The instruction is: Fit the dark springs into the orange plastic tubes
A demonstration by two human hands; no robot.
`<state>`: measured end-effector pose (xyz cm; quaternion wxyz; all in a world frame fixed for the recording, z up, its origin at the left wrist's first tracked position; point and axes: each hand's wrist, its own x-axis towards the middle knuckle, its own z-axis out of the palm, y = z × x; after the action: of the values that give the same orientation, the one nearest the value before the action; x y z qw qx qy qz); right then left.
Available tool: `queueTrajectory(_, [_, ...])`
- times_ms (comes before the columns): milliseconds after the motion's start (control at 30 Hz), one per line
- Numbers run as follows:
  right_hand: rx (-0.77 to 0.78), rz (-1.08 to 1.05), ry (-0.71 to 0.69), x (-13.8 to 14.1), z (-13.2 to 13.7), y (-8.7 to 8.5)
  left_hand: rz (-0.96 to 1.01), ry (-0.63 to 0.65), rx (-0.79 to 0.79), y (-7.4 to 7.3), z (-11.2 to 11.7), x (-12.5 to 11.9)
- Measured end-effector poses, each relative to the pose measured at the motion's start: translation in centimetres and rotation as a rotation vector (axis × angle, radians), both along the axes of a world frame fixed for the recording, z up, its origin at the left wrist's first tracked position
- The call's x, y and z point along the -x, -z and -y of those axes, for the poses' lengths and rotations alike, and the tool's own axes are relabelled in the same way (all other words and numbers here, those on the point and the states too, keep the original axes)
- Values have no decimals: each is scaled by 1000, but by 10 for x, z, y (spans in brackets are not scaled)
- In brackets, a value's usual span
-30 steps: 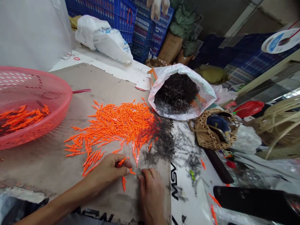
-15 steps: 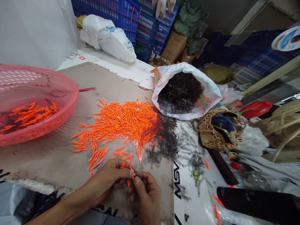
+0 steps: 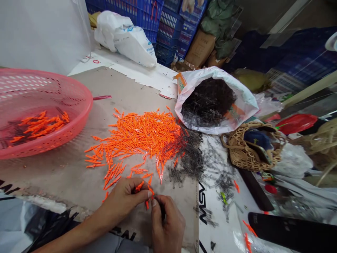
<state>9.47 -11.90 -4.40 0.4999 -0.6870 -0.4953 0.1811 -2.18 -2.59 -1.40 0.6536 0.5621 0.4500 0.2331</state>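
Note:
My left hand (image 3: 126, 195) is closed around a few small pointed orange plastic pieces (image 3: 150, 189), with some tips poking out past the thumb. Close against it, my right hand (image 3: 168, 221) pinches thumb to forefinger at the end of one piece. Whatever lies between the right fingertips is too small to make out. Just beyond both hands spreads a heap of the same orange pieces (image 3: 142, 135). Thin black coil springs (image 3: 191, 154) lie piled along its right edge and scatter onto the white sheet.
A red perforated basket (image 3: 79, 123) holding orange pieces and dark springs stands left. A white sack (image 3: 218, 128) full of dark springs lies open at the back. To the right are a woven bag (image 3: 237, 154) and a black flat object (image 3: 289, 228). Blue crates (image 3: 168, 31) are stacked behind.
The whole view has shifted slightly, so most things sit a little farther right. The right hand's fingertips have drawn slightly away from the left thumb; the left hand still holds orange pieces.

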Motion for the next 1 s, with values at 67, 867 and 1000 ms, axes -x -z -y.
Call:
queueTrajectory(67, [-13,34,-4,0,0,0,-21,25,-40,3,-1,1])
queueTrajectory(867, [265,-755,-7,12,-8,28,233,-45,311,11,2,2])
queueTrajectory(1000, [-24,-40,97,19,-8,19,208,-119,246,14,4,2])
